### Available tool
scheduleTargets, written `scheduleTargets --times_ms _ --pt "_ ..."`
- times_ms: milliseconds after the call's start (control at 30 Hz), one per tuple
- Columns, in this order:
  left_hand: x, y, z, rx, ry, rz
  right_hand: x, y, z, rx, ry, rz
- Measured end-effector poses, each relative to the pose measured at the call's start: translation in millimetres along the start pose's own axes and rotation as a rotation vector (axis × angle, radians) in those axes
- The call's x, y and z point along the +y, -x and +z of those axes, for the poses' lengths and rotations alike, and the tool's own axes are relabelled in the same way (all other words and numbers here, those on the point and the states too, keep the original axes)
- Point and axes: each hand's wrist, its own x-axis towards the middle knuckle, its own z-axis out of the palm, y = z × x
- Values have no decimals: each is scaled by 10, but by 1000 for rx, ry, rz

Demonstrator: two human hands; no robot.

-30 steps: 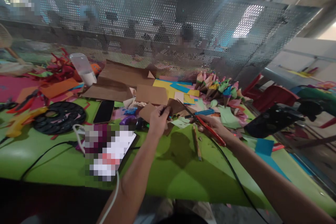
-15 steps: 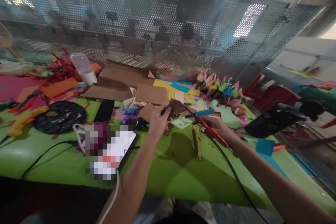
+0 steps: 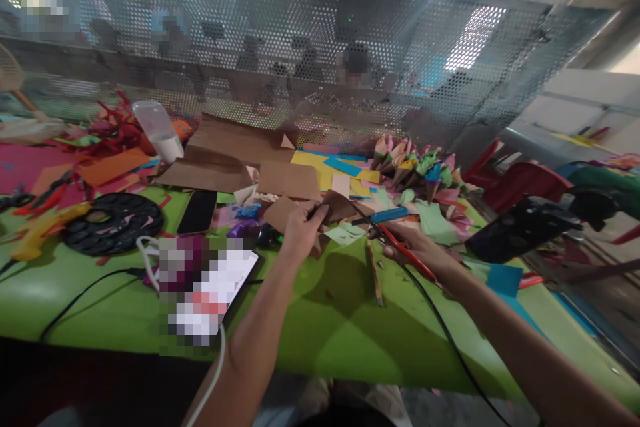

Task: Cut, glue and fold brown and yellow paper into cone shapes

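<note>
Pinched between the fingers of my left hand (image 3: 302,230) is a piece of brown paper (image 3: 339,205) above the table. My right hand (image 3: 413,245) is closed around red-handled scissors (image 3: 406,250), whose dark blades point left towards the brown paper. Whether the blades touch the paper I cannot tell. Below the paper lies a pale green paper scrap (image 3: 346,233). A pencil (image 3: 375,273) rests on the table between my hands, and a blue cutter (image 3: 390,215) lies just beyond the scissors.
A lit phone (image 3: 220,300) with a white cable lies left of my left arm, near a dark phone (image 3: 198,212) and a black round tray (image 3: 114,223). Paper flowers (image 3: 415,163) stand at the back. A black bottle-like object (image 3: 523,228) lies at the right.
The scissors and my right hand have shifted very slightly, with the blades a little more apart from the paper. My left hand keeps its grip on the brown paper.
</note>
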Motion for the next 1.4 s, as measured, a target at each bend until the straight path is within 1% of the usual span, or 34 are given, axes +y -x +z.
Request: scheduleTargets --times_ms 100,233,433,567,700,767,900,1100,1300,1400 --pt "18 15 12 -22 -39 8 -46 45 -30 -24 73 4" --pt "41 30 34 -64 -51 -2 -4 40 -16 -11 90 6" --pt "-1 15 32 -100 -13 -23 77 1 40 29 9 32" --pt "-25 10 31 -127 1 -11 85 -9 53 26 -61 51" --pt "9 21 27 -139 17 -17 91 3 34 19 -48 64" --pt "28 32 27 -144 12 -42 76 21 15 26 14 44" --pt "18 47 39 -185 -7 -142 43 56 -9 19 110 -1" --pt "-50 41 55 -200 26 -177 89 52 17 33 66 3" --pt "-19 55 58 -214 44 -183 77 27 29 32 8 55" --pt "-16 60 59 -217 36 -191 61 30 21 27 18 74"
